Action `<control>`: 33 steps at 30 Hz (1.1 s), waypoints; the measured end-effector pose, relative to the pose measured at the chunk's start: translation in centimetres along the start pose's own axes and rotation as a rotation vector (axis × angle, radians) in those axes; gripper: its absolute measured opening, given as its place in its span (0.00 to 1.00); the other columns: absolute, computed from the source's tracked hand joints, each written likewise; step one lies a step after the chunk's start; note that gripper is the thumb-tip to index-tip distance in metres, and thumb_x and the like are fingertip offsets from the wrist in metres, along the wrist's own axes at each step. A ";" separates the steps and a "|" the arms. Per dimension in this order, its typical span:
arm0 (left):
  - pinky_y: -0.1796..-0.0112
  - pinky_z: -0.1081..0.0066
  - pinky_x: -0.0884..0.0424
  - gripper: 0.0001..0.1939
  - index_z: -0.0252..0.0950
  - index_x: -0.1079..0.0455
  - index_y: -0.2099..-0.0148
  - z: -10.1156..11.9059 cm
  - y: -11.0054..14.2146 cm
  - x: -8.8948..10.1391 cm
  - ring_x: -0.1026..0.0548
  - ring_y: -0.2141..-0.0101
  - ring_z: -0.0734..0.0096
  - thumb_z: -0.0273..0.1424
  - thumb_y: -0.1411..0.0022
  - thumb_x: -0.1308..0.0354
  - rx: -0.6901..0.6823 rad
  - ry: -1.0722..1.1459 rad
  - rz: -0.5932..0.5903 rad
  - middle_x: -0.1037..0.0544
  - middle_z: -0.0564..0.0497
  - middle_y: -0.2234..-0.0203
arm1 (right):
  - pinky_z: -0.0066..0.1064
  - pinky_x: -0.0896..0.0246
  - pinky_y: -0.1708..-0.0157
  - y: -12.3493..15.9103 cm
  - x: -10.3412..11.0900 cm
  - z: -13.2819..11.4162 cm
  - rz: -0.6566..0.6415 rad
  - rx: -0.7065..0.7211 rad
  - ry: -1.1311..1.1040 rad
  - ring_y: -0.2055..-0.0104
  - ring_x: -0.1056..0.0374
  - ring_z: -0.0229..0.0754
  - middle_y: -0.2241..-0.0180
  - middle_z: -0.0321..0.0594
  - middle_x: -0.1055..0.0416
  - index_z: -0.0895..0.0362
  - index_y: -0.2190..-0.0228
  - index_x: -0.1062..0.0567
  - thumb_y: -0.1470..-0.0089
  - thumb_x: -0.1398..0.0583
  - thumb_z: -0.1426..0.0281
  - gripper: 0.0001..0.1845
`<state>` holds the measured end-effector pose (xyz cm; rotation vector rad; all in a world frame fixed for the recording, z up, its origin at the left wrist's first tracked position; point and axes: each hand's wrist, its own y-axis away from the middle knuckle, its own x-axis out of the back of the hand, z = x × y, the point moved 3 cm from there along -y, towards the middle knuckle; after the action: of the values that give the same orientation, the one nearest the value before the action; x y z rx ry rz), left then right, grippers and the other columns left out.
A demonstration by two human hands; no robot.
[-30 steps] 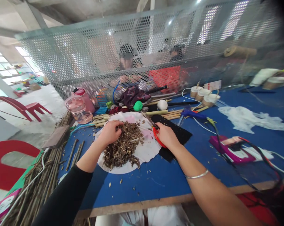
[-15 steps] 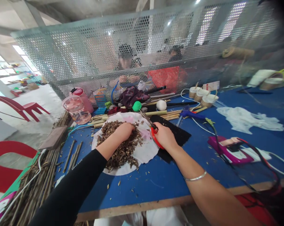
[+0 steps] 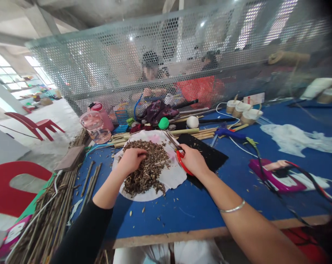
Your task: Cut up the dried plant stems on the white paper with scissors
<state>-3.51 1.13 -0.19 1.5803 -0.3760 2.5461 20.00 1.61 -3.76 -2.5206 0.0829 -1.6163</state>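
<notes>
- Hands: the left hand (image 3: 131, 160) has its fingers bent in at the ten o'clock side of the heap, and whether it pinches anything I cannot tell; the right hand (image 3: 193, 159) is closed around red-handled scissors (image 3: 181, 163), their blades pointing to eleven.
- At nine from the heap, short stalks (image 3: 92, 179) lie on the counter (image 3: 188, 220) as whole lengths; whether they belong to this work is unclear.
- Centre, the heap of brown bits (image 3: 143, 179) sits on a white sheet (image 3: 174, 178), covering much of it. I judge the work well advanced, though no finish point shows.
- Around five and six, stray flakes lie off the sheet, not gathered up.
- Hidden, leftmost: a stalk bundle (image 3: 48, 200) at eight, its near end cut off by the frame.
- Left fingertips are lost against the bits.
- Rightward, the right hand and scissors cover part of a black mat (image 3: 210, 146) at two; the blades' gap is hard to read.
</notes>
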 end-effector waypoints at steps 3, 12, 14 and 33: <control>0.58 0.65 0.32 0.15 0.38 0.27 0.54 -0.6 0.9 0.0 0.26 0.61 0.63 0.29 0.42 0.49 0.013 0.003 0.113 0.22 0.46 0.61 | 0.27 0.48 0.74 0.4 -0.2 -0.5 -0.001 0.046 -0.025 0.68 0.30 0.43 0.69 0.41 0.24 0.52 0.55 0.31 0.49 0.44 0.63 0.19; 0.64 0.70 0.33 0.08 0.40 0.24 0.67 1.0 3.4 1.0 0.28 0.69 0.69 0.29 0.46 0.45 0.015 -0.094 0.084 0.24 0.50 0.70 | 0.26 0.46 0.71 0.7 -0.3 -1.1 0.010 0.070 -0.082 0.68 0.30 0.42 0.71 0.40 0.25 0.53 0.55 0.31 0.49 0.44 0.57 0.21; 0.64 0.70 0.33 0.07 0.41 0.24 0.68 1.7 4.1 0.7 0.28 0.69 0.68 0.29 0.46 0.45 0.014 -0.117 0.039 0.25 0.50 0.70 | 0.26 0.45 0.71 0.6 -0.3 -1.0 0.016 0.076 -0.088 0.69 0.30 0.42 0.72 0.39 0.25 0.53 0.55 0.31 0.49 0.44 0.57 0.21; 0.66 0.70 0.34 0.10 0.40 0.24 0.67 2.9 4.2 -2.6 0.30 0.67 0.66 0.30 0.43 0.48 -0.009 -0.143 0.044 0.27 0.48 0.72 | 0.26 0.44 0.71 1.1 -0.6 -1.6 -0.015 0.139 -0.133 0.70 0.31 0.42 0.73 0.38 0.26 0.53 0.56 0.31 0.51 0.42 0.57 0.22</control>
<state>-0.82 -3.64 -1.89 1.7750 -0.4408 2.4658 18.28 0.40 -3.82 -2.5185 -0.0607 -1.4017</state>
